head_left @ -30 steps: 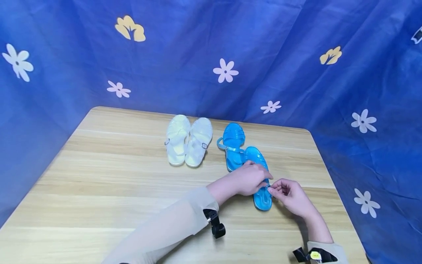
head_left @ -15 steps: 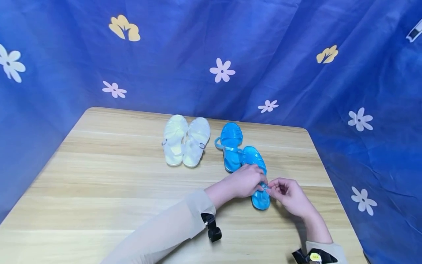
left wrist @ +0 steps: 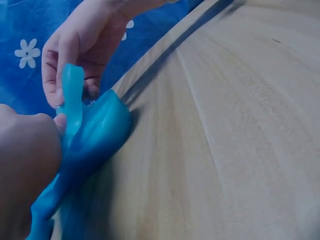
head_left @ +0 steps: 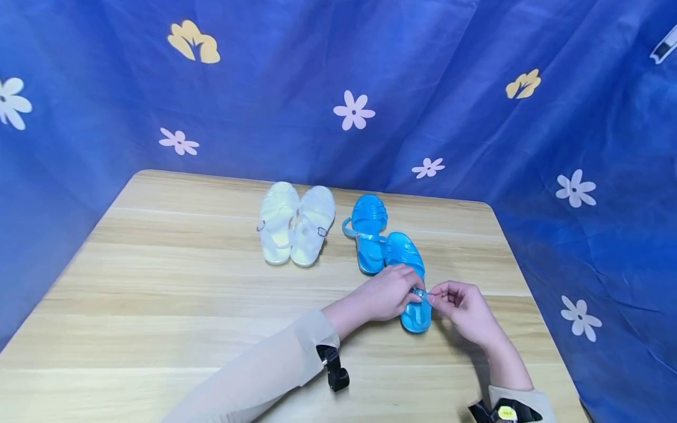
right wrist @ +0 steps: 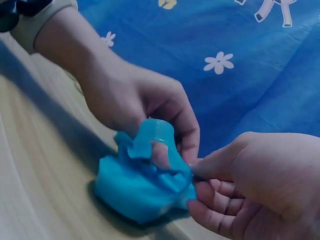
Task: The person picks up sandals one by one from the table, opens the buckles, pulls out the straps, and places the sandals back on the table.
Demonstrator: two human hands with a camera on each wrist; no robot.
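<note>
The nearer of two blue jelly sandals (head_left: 416,321) lies sole down, toe pointing away, with both hands at its ankle strap. From the left, my left hand (head_left: 390,292) reaches over its middle and grips the strap by the small metal buckle (head_left: 418,292). On the other side, my right hand (head_left: 466,310) pinches the strap with thumb and index finger, the other fingers curled. The left wrist view shows the strap (left wrist: 73,95) standing up above the heel. In the right wrist view, the left thumb shows through the looped strap (right wrist: 156,131).
The other blue sandal (head_left: 369,216) lies just beyond, its side against the nearer one's toe, its strap loop sticking out left. Farther left, a pair of white sandals (head_left: 278,226) lies side by side. The wooden table (head_left: 174,282) ends at a blue flowered curtain (head_left: 285,88).
The head view has swung slightly, so everything sits a little farther left. Both hands stay at the strap; the left fingers have shifted and the buckle now shows between the hands.
</note>
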